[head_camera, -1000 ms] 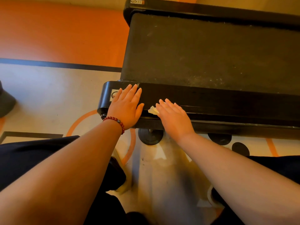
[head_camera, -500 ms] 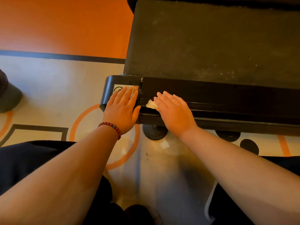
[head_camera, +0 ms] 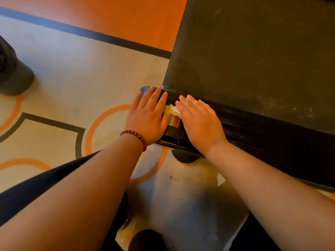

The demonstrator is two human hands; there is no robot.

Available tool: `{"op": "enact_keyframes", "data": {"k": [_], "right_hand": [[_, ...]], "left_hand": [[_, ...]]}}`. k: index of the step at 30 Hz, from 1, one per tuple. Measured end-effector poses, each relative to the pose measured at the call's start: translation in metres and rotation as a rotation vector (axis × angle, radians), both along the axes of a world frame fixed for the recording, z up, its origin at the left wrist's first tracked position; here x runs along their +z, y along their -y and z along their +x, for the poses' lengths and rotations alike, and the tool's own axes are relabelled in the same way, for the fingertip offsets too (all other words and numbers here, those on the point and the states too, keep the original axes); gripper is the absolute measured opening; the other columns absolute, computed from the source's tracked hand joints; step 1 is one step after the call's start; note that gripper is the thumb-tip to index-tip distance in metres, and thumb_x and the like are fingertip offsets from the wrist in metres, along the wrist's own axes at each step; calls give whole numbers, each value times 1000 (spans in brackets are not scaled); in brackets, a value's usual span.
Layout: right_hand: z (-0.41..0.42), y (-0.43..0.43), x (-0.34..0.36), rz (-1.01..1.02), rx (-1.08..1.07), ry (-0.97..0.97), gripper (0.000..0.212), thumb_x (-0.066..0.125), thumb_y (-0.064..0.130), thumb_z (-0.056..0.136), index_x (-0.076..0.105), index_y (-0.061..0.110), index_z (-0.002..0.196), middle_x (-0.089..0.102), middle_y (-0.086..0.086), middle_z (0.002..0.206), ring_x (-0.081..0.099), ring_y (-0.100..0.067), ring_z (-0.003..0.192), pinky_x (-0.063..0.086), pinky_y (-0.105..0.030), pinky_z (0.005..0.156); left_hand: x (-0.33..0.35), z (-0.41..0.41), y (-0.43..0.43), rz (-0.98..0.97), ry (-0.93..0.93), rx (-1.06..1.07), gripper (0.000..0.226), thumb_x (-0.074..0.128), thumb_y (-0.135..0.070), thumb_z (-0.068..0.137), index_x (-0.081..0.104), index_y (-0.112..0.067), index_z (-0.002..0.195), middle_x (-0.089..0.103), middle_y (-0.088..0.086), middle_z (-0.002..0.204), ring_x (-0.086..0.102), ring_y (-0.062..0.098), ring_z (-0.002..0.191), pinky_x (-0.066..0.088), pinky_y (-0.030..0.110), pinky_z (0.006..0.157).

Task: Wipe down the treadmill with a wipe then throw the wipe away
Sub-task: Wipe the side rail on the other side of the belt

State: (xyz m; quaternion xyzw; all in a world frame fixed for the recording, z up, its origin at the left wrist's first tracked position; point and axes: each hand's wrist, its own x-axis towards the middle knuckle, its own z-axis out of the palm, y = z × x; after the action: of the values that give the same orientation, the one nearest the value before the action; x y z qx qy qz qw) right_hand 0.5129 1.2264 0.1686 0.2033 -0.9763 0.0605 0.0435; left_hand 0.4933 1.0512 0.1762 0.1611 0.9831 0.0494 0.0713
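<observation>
My right grip [head_camera: 199, 122] lies flat with straight fingers, pressing the wipe [head_camera: 173, 111] on the near corner of the treadmill [head_camera: 253, 69], while my left grip [head_camera: 148, 116] rests flat and wide just beside it.

Beige floor [head_camera: 72, 73] with orange rings and black lines, black treadmill [head_camera: 253, 60] on it, grey cap [head_camera: 16, 78] at left

Single head-worn wide-angle view. It faces forward and steeply down, close above one corner of the treadmill [head_camera: 253, 60] and the floor [head_camera: 81, 78].
</observation>
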Motion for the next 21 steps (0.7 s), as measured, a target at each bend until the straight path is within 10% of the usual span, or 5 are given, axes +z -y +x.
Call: {"op": "enact_keyframes", "data": {"k": [21], "right_hand": [[-32, 169, 143, -65, 256, 142, 38, 53, 10, 91, 59, 6, 128, 59, -12, 134, 52, -31, 127, 41, -45, 103]], "left_hand": [[158, 19, 180, -64, 270, 335, 62, 8, -49, 99, 6, -20, 154, 5, 4, 162, -3, 22, 149, -10, 36, 117]]}}
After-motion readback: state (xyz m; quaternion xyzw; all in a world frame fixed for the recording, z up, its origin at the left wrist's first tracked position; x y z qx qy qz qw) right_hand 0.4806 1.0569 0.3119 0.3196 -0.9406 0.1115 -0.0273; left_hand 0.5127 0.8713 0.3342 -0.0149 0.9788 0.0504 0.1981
